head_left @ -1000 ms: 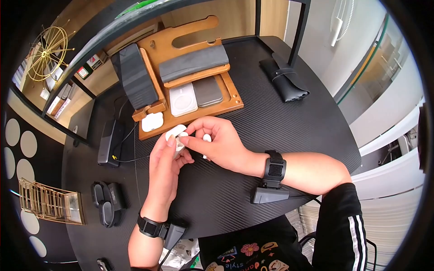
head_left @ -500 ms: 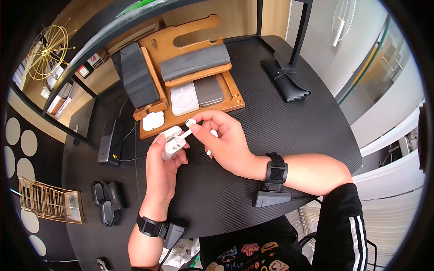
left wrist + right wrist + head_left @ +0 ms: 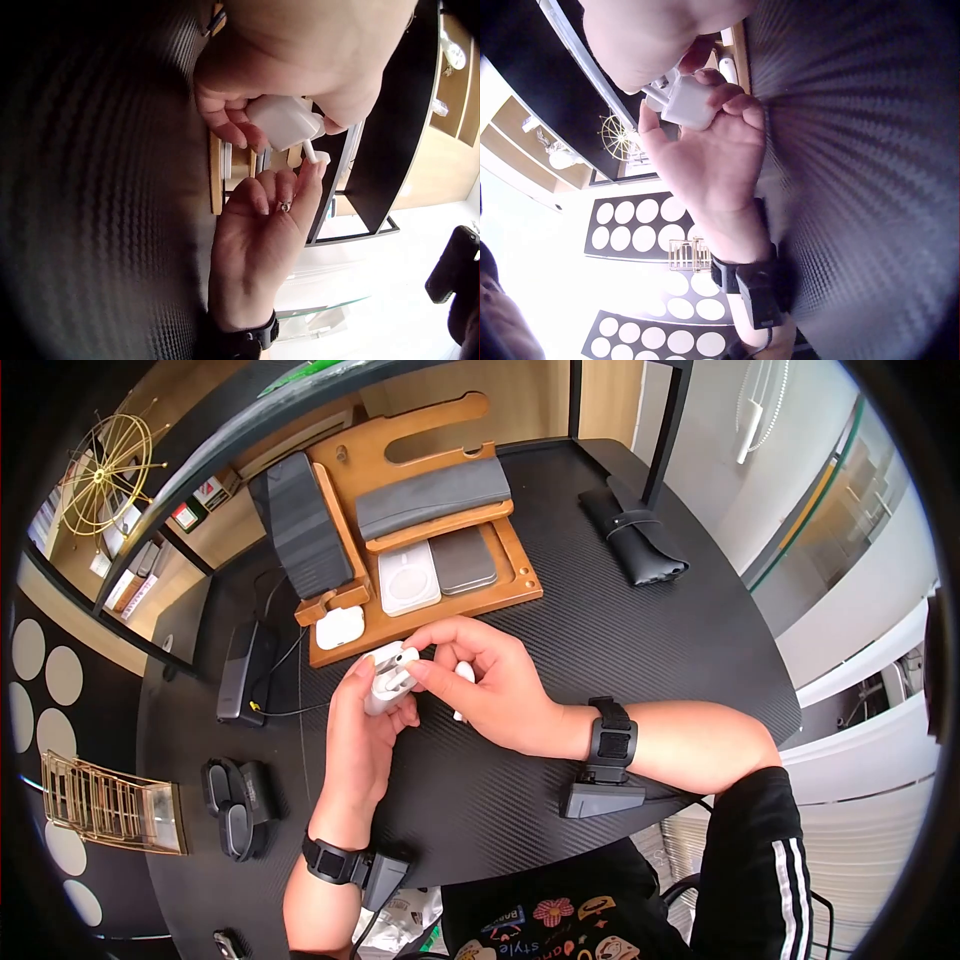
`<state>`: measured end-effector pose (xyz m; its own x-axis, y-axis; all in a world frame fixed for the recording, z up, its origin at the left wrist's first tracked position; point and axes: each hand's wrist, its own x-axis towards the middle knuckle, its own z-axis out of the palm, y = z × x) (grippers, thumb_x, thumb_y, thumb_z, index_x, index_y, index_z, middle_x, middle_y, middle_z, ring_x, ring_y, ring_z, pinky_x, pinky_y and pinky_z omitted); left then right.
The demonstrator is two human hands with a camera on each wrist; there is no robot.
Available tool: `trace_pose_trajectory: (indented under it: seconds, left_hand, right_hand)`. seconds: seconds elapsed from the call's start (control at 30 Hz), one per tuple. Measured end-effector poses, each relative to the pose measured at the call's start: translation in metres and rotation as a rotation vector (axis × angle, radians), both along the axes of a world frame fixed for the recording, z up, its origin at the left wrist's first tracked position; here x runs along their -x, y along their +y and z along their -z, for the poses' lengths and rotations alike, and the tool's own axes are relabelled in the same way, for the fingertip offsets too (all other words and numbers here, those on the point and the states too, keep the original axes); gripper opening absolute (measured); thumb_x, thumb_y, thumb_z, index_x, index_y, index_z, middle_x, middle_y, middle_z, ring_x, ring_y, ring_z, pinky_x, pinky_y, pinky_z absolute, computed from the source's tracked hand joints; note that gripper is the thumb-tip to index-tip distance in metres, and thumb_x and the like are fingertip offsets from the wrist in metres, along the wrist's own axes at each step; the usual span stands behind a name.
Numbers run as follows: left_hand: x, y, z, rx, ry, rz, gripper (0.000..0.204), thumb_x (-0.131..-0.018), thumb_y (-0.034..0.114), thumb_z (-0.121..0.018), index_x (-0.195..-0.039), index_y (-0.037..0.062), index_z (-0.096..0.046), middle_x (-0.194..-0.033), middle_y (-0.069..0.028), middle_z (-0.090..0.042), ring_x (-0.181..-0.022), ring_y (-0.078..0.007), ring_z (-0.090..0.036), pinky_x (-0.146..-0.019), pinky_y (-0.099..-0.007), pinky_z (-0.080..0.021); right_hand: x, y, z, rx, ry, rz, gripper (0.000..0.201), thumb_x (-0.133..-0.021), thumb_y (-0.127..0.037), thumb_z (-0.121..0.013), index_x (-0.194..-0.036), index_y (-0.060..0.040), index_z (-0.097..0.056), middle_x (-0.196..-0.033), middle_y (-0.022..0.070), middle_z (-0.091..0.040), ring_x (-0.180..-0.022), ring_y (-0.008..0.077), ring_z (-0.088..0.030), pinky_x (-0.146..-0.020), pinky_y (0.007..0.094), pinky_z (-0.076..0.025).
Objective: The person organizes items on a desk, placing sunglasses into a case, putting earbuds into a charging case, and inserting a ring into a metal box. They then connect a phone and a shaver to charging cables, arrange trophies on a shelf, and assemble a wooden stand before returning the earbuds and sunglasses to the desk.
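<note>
My left hand [image 3: 358, 735] grips a white earbud case [image 3: 279, 124] whose lid stands up. Right at the case's mouth, my right hand [image 3: 495, 685] pinches a white earbud [image 3: 321, 158] between thumb and index finger, with its stem toward the case. A second white earbud [image 3: 464, 674] sits among the curled fingers of that same hand. Both hands are above the black desk, in front of the wooden stand. In the right wrist view, the left fingers wrap the case body from below.
The wooden stand [image 3: 522, 592] bears a grey glasses case [image 3: 435, 498], a dark slab, a white charging pad [image 3: 408, 577] and another white case [image 3: 340, 627]. A black pouch [image 3: 640, 540] lies at right. To the left are a dark box [image 3: 242, 675] with a cable and a black device [image 3: 238, 815].
Half a second ago the pinched earbud stuck out higher from the case; it has since come down closer to the case's mouth. The left hand has shifted only slightly.
</note>
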<state>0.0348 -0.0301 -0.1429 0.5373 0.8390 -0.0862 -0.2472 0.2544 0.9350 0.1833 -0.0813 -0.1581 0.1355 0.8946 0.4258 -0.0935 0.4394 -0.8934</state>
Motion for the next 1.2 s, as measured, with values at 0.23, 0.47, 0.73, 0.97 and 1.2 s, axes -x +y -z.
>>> trace_pose_trajectory:
  seconds: [0.23,0.47,0.73,0.97,1.2]
  left_hand:
    - [-0.0004,-0.0018,-0.0013,-0.036,0.056,0.072,0.04,-0.093,0.039,-0.042,-0.104,0.0032,-0.055,-0.082,-0.0041,-0.058,-0.066,-0.0107,-0.051,-0.062,-0.025,-0.042]
    - [-0.0014,-0.0024,-0.0022,-0.033,0.017,0.049,0.041,-0.093,0.039,-0.044,-0.102,0.0012,-0.057,-0.081,-0.0067,-0.06,-0.063,-0.0104,-0.049,-0.059,-0.0237,-0.041]
    - [-0.0007,-0.002,-0.0017,-0.078,0.04,0.005,0.041,-0.093,0.041,-0.045,-0.098,0.0022,-0.057,-0.078,-0.0027,-0.057,-0.063,-0.0095,-0.049,-0.058,-0.0236,-0.04]
    - [-0.0017,-0.0035,-0.0033,-0.044,0.031,-0.021,0.042,-0.093,0.042,-0.045,-0.098,0.0024,-0.057,-0.078,-0.0017,-0.056,-0.065,-0.009,-0.048,-0.059,-0.0238,-0.04]
    - [-0.0011,-0.0047,-0.0054,-0.042,0.029,-0.001,0.042,-0.093,0.041,-0.045,-0.101,0.002,-0.057,-0.08,-0.0019,-0.057,-0.066,-0.0095,-0.05,-0.061,-0.0242,-0.041]
  right_hand:
    - [-0.0015,0.0,0.0014,0.032,0.01,-0.042,0.021,-0.09,-0.006,-0.056,-0.11,-0.0003,-0.055,-0.07,-0.0039,-0.053,-0.068,0.0014,-0.05,-0.066,0.017,-0.045]
    - [0.0016,-0.0012,-0.0011,0.0,0.048,-0.009,0.019,-0.092,-0.006,-0.053,-0.11,-0.0001,-0.052,-0.072,-0.0027,-0.053,-0.069,0.0019,-0.051,-0.063,0.0179,-0.044]
    - [-0.0009,-0.0047,-0.0056,-0.039,-0.195,0.007,0.02,-0.089,-0.006,-0.058,-0.109,-0.0021,-0.058,-0.066,-0.0058,-0.048,-0.06,0.0006,-0.041,-0.054,0.0175,-0.035]
    - [0.0009,-0.004,-0.0046,-0.063,-0.13,0.007,0.027,-0.084,-0.005,-0.063,-0.111,-0.0034,-0.06,-0.063,-0.0033,-0.048,-0.059,0.0028,-0.043,-0.055,0.0193,-0.038]
    - [0.0014,-0.0029,-0.0011,-0.074,-0.154,0.046,0.025,-0.083,-0.002,-0.065,-0.107,-0.0039,-0.063,-0.064,-0.0061,-0.045,-0.059,0.0014,-0.039,-0.053,0.018,-0.035]
